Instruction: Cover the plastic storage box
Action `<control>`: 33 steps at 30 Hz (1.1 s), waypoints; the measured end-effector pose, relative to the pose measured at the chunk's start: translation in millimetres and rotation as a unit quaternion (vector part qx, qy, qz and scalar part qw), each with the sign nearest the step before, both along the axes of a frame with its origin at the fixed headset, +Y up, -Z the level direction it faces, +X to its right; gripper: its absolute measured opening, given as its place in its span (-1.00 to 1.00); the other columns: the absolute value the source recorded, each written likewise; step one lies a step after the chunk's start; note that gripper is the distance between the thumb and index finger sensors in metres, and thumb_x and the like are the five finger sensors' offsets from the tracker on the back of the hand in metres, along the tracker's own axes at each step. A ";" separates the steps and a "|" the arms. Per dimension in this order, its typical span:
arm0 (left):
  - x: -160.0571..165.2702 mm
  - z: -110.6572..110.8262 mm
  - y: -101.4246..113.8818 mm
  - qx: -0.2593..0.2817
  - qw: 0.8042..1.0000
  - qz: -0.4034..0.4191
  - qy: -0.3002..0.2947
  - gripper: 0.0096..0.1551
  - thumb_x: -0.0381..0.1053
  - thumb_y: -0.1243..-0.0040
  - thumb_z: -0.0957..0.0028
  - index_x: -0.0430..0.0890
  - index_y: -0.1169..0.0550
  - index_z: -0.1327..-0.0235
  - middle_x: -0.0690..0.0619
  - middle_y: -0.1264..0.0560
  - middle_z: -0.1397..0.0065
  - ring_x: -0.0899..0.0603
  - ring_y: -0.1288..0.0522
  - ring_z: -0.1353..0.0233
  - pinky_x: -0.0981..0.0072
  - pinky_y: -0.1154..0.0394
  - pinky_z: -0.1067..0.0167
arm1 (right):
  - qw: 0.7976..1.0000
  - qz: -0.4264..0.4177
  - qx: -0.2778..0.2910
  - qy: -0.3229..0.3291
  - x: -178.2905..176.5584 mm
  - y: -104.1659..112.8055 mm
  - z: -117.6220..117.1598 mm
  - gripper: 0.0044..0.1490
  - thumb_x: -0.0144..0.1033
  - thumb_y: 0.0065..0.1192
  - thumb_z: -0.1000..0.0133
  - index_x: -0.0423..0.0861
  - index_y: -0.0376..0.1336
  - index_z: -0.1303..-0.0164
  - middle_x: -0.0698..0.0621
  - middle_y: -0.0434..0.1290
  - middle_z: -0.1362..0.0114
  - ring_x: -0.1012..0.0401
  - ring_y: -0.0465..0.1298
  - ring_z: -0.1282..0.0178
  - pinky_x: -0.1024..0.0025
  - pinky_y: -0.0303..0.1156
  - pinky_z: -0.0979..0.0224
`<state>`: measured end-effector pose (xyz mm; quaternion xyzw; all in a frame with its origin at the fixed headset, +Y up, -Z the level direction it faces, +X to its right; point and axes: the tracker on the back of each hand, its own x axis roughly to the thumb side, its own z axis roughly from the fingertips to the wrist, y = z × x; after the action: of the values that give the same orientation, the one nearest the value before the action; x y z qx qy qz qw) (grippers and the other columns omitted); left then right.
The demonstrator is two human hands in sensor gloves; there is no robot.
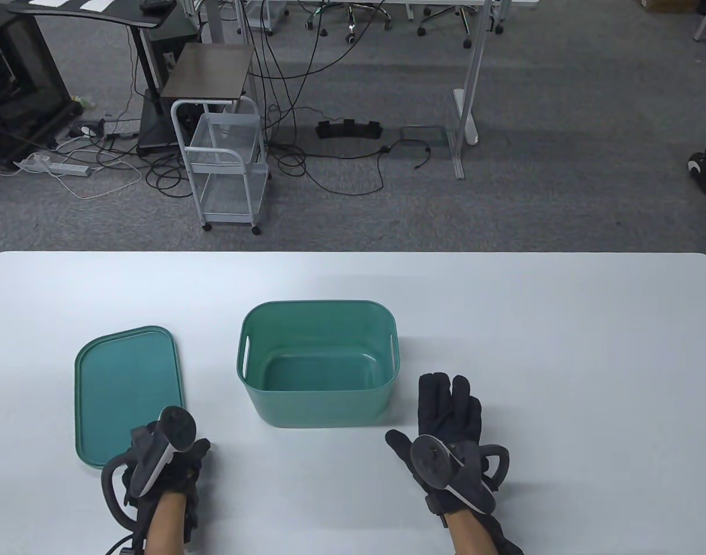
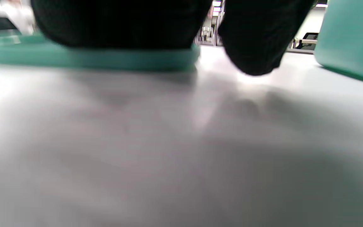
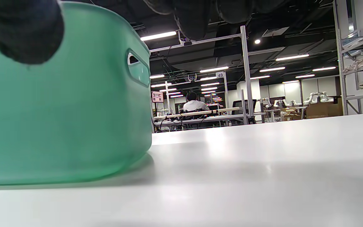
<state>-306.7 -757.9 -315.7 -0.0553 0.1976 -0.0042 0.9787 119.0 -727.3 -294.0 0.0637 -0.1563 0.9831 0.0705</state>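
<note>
An open green plastic storage box (image 1: pixel 318 404) stands upright at the middle of the white table (image 1: pixel 561 347). Its green lid (image 1: pixel 127 387) lies flat on the table to the box's left. My left hand (image 1: pixel 179 457) is at the lid's near right corner. In the left wrist view its fingers (image 2: pixel 121 22) sit over the lid's edge (image 2: pixel 106 58), with the thumb (image 2: pixel 257 47) apart above the table. My right hand (image 1: pixel 439 404) lies flat with fingers stretched out, just right of the box and empty. The box wall (image 3: pixel 58 119) fills the left of the right wrist view.
The table's far edge runs across the middle of the table view. Beyond it are a carpeted floor, a white wire cart (image 1: pixel 228 167), cables and desk legs. Bare table surface lies right of my right hand.
</note>
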 end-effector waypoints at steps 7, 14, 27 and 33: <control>8.3 -10.3 -2.1 -0.011 0.997 -0.055 -0.051 -0.52 0.14 -0.41 0.25 -0.01 -0.69 0.08 -0.02 -0.67 -0.07 -0.24 -0.68 -0.11 -0.05 -0.58 -0.12 | 1.000 -0.007 -0.006 -0.001 2.6 -1.4 0.3 0.35 0.41 0.17 -0.01 -0.23 -0.20 -0.72 -0.32 0.03 -0.79 -0.37 -0.01 -0.72 -0.32 -0.01 -0.58; 24.3 -15.8 17.8 -0.004 0.983 -0.153 -0.101 -0.51 0.11 -0.44 0.12 -0.12 -0.60 0.03 -0.11 -0.60 -0.03 -0.24 -0.67 0.02 0.01 -0.62 0.02 | 1.000 -0.025 -0.010 0.002 4.0 -0.8 -1.1 0.34 0.39 0.18 -0.02 -0.23 -0.18 -0.72 -0.32 0.05 -0.79 -0.36 0.02 -0.72 -0.31 0.01 -0.58; 34.6 11.9 170.9 0.354 0.898 -0.228 -0.125 -0.50 0.07 -0.59 0.23 0.00 -0.58 0.09 0.00 -0.59 -0.04 -0.15 -0.71 -0.02 0.12 -0.72 -0.02 | 0.999 -0.030 -0.008 0.009 3.1 -0.3 -1.9 0.31 0.38 0.17 -0.03 -0.22 -0.16 -0.72 -0.31 0.06 -0.78 -0.35 0.02 -0.72 -0.30 0.02 -0.58; 68.4 39.7 191.8 0.525 0.833 -0.088 -0.151 -0.60 -0.02 -0.63 0.30 0.17 -0.58 0.25 0.17 -0.58 -0.10 -0.06 -0.69 -0.22 0.15 -0.71 -0.21 | 0.999 -0.034 -0.006 0.005 4.4 -0.3 -2.1 0.30 0.38 0.17 -0.03 -0.21 -0.15 -0.72 -0.31 0.07 -0.78 -0.34 0.03 -0.72 -0.29 0.03 -0.58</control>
<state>-238.3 -566.1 -275.9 0.4858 0.0237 0.0057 0.8738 123.4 -727.6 -296.1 0.0633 -0.1522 0.9807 0.1050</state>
